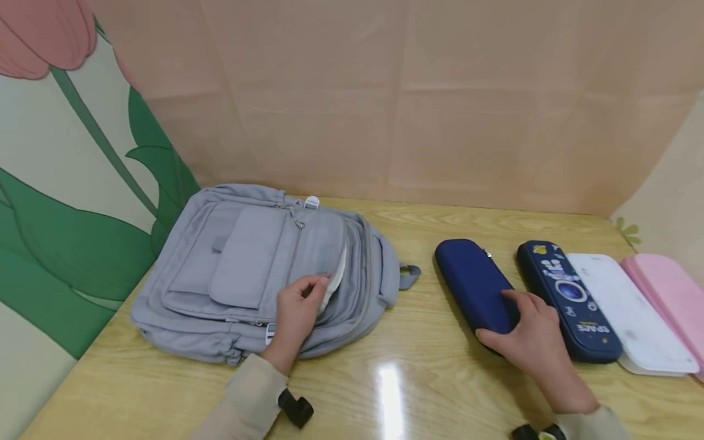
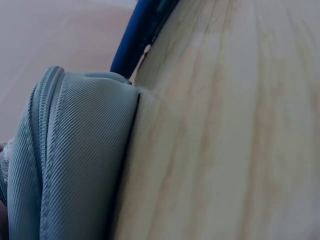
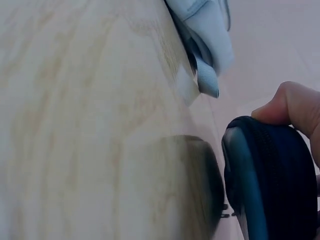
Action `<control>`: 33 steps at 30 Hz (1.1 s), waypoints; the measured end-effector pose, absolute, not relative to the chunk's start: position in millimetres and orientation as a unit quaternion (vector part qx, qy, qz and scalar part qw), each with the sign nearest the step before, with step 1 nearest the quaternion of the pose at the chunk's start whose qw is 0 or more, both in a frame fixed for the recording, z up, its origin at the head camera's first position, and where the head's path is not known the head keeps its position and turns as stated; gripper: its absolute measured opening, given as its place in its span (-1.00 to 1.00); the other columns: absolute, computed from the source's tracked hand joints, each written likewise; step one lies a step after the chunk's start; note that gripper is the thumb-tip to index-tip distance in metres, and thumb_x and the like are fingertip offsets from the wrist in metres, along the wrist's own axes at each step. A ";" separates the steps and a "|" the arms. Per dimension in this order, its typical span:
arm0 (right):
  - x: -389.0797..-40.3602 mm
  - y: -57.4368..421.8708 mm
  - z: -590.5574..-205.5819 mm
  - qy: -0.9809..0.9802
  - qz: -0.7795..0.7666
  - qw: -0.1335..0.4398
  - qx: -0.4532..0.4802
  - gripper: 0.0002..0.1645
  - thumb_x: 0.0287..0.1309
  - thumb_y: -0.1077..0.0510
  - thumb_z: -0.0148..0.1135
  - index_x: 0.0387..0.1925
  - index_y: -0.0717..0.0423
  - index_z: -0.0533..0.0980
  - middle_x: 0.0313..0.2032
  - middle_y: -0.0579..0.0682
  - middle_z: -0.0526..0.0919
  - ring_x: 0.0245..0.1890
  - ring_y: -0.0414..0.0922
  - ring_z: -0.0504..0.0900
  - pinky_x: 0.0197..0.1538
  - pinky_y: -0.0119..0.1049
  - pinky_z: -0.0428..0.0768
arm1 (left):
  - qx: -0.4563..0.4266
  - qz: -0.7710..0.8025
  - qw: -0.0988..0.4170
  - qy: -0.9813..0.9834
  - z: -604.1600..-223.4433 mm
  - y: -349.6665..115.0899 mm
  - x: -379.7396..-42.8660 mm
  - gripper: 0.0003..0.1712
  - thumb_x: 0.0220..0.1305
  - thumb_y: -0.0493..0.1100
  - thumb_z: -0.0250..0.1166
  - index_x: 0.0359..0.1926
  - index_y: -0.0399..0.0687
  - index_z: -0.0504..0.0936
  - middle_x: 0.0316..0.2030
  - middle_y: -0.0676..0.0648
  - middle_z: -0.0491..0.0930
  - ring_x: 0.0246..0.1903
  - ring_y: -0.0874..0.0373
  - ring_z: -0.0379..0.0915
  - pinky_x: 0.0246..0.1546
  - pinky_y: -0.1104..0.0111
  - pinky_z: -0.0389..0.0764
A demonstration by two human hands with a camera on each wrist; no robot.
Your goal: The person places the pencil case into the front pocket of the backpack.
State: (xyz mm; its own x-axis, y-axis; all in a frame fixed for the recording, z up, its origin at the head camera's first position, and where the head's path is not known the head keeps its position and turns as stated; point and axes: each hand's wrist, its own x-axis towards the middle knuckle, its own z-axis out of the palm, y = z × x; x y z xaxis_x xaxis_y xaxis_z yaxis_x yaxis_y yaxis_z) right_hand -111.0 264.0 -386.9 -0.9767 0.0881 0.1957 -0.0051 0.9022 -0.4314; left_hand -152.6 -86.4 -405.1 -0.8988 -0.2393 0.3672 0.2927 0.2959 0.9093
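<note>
Across the surface (image 1: 440,391), here's the grey backpack (image 1: 247,256), lying flat left of centre! Right of centre, the navy case (image 1: 475,284) appears slightly raised, and the right hand (image 1: 530,333) has thumb and fingers clamped on its sides. Over to the left hand (image 1: 297,305), pinching the white-lined opening edge (image 1: 339,272). Looks like the pick-up step; the next move seems to call for a firm grip and that opening held wide.

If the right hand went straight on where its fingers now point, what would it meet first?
The right hand grips the plain navy case; beyond it, probably the gray backpack, though depth is unclear.
</note>
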 end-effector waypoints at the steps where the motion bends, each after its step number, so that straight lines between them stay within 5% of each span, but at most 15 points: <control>1: -111.0 263.2 -385.9 -0.969 0.222 0.108 -0.021 0.03 -0.40 -0.08 0.51 0.11 0.33 0.29 0.08 0.48 0.26 -0.01 0.41 0.19 -0.13 0.24 0.27 | -0.014 -0.597 0.228 -0.769 -403.1 -86.7 -152.0 -0.88 0.13 -0.24 0.32 -0.43 -0.23 0.71 -0.34 -0.13 0.70 -0.47 0.39 0.50 -0.47 0.57 0.48; 7: -110.9 258.5 -374.7 -0.960 0.240 0.142 0.008 -0.01 -0.42 -0.03 0.53 0.08 0.33 0.32 0.09 0.44 0.29 0.00 0.39 0.20 -0.12 0.21 0.24 | 0.018 -0.625 0.233 -0.745 -388.9 -89.0 -149.4 -0.86 0.11 -0.27 0.33 -0.42 -0.32 0.70 -0.38 -0.23 0.68 -0.53 0.44 0.46 -0.52 0.60 0.44; 13: -112.7 244.8 -353.8 -0.950 0.257 0.159 0.072 -0.05 -0.48 0.01 0.55 0.05 0.28 0.38 0.09 0.36 0.34 0.00 0.32 0.25 -0.13 0.18 0.26 | 0.096 -0.689 0.205 -0.688 -363.2 -99.7 -149.0 -0.78 0.10 -0.26 0.34 -0.38 -0.44 0.65 -0.67 0.10 0.56 -0.64 0.35 0.38 -0.59 0.53 0.42; 18: -117.7 223.1 -337.0 -0.942 0.263 0.147 0.146 -0.10 -0.49 0.00 0.56 0.03 0.20 0.43 0.11 0.26 0.37 0.04 0.24 0.29 -0.11 0.18 0.33 | 0.130 -0.740 0.215 -0.624 -341.4 -112.8 -150.5 -0.92 0.10 -0.31 0.32 -0.48 -0.22 0.69 -0.57 0.14 0.60 -0.48 0.28 0.49 -0.44 0.51 0.52; 23: -129.6 200.8 -331.7 -0.926 0.263 0.126 0.239 -0.16 -0.46 0.00 0.52 0.02 0.12 0.45 0.13 0.17 0.37 0.05 0.12 0.32 -0.11 0.09 0.41 | 0.137 -0.778 0.231 -0.568 -325.3 -124.2 -150.4 -0.74 0.13 -0.35 0.26 -0.61 0.03 0.66 -0.54 0.10 0.60 -0.43 0.26 0.49 -0.37 0.50 0.52; 33: -158.8 171.7 -336.9 -0.891 0.271 0.047 0.360 -0.14 -0.47 0.01 0.47 0.06 0.04 0.44 0.18 0.09 0.35 0.06 -0.02 0.31 -0.10 -0.09 0.45 | 0.127 -0.828 0.229 -0.496 -319.7 -124.3 -149.4 -0.69 0.13 -0.41 0.21 -0.66 -0.01 0.63 -0.64 0.08 0.54 -0.58 0.30 0.41 -0.47 0.52 0.48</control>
